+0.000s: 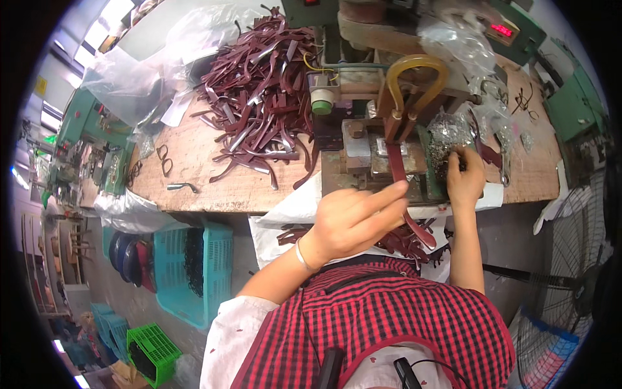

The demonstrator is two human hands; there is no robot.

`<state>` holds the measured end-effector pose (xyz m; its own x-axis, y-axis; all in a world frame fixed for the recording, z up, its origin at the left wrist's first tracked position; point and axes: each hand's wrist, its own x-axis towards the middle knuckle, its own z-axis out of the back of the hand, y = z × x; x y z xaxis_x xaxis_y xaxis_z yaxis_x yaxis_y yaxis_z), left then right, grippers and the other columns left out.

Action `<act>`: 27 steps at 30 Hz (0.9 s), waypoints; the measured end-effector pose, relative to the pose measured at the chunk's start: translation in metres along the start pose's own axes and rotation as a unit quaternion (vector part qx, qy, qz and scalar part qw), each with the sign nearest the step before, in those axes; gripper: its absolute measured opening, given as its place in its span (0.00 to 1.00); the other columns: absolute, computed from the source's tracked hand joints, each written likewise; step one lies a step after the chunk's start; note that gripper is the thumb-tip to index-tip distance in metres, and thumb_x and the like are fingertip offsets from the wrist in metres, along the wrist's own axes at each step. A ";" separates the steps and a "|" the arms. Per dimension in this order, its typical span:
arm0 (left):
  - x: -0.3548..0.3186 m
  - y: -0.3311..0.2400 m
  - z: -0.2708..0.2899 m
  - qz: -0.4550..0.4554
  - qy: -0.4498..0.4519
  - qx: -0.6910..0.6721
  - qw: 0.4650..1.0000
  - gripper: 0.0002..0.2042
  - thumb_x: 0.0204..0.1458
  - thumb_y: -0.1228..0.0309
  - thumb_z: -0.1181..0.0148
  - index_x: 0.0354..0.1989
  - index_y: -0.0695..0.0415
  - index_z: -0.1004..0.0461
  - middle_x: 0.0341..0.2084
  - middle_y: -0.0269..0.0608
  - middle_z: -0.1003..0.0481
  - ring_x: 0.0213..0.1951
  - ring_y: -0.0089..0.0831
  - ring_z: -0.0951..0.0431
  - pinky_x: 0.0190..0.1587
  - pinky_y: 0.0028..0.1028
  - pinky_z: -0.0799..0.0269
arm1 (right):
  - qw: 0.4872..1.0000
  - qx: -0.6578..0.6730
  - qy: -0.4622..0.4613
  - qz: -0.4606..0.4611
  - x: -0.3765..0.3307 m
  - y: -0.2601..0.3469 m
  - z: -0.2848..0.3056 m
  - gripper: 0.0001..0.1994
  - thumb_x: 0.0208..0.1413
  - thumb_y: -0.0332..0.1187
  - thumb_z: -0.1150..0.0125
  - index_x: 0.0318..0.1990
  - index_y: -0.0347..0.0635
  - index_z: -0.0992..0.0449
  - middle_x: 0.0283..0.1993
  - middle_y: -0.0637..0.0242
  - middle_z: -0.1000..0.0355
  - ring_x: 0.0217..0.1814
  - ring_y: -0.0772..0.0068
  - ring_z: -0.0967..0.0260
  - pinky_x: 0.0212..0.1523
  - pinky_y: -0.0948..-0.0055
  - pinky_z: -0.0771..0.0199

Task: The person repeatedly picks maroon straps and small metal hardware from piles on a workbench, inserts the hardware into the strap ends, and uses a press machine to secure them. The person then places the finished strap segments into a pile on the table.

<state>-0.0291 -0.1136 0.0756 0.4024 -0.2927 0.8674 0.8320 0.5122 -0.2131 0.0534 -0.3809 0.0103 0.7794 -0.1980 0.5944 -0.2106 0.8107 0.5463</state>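
Note:
My left hand (350, 220) pinches a dark red eyeglass temple (397, 165) between thumb and fingers. The temple's straight end lies in the bench press (389, 123), under the tool head with the looped amber tube (418, 61). Its curved tip (421, 233) sticks out below my fingers toward me. My right hand (468, 178) is at the heap of tiny metal parts (440, 146) just right of the press. Its fingers are drawn together down among the parts, and whatever they pinch is too small to make out.
A big pile of dark red temples (265, 97) covers the table (214, 188) left of the press. More temples (398, 243) lie on white cloth at my lap. Clear plastic bags (123, 91) rest at the back left. Turquoise baskets (188, 311) and a fan (583, 285) flank me.

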 end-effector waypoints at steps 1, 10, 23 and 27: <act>-0.016 0.001 -0.001 0.029 -0.027 -0.002 0.999 0.12 0.43 0.75 0.28 0.37 0.58 0.21 0.39 0.44 0.18 0.26 0.29 0.21 0.26 0.25 0.28 | 1.000 0.004 -0.007 -0.021 -0.003 -0.001 0.003 0.07 0.52 0.31 0.37 0.37 0.37 0.21 0.36 0.55 0.22 0.40 0.54 0.25 0.44 0.63 0.27; -0.055 0.150 -0.010 0.342 0.004 0.141 0.929 0.37 0.37 0.65 0.22 0.58 0.63 0.33 0.52 0.58 0.31 0.57 0.51 0.32 0.61 0.41 0.37 | 0.967 0.229 0.032 -0.104 0.003 0.025 -0.010 0.06 0.58 0.26 0.36 0.42 0.36 0.21 0.34 0.69 0.23 0.37 0.81 0.29 0.43 0.80 0.29; -0.079 0.147 0.090 0.223 0.242 0.312 0.891 0.05 0.44 0.71 0.40 0.29 0.56 0.21 0.39 0.45 0.27 0.44 0.42 0.26 0.47 0.38 0.28 | 0.986 0.151 0.057 -0.038 0.001 -0.040 -0.026 0.12 0.62 0.29 0.40 0.50 0.33 0.22 0.49 0.59 0.22 0.51 0.67 0.26 0.57 0.70 0.30; -0.100 0.159 0.073 0.130 0.243 0.408 0.870 0.02 0.40 0.67 0.41 0.22 0.48 0.22 0.32 0.31 0.27 0.43 0.33 0.27 0.47 0.33 0.31 | 0.994 0.055 0.098 0.003 0.006 -0.035 0.000 0.14 0.65 0.32 0.43 0.53 0.34 0.22 0.53 0.56 0.23 0.54 0.61 0.26 0.57 0.68 0.30</act>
<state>0.0351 0.0564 -0.0117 0.8161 -0.2867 0.5018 0.2203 0.9571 0.1885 0.0650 -0.4106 -0.0053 0.8756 -0.0743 0.4773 -0.2697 0.7446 0.6106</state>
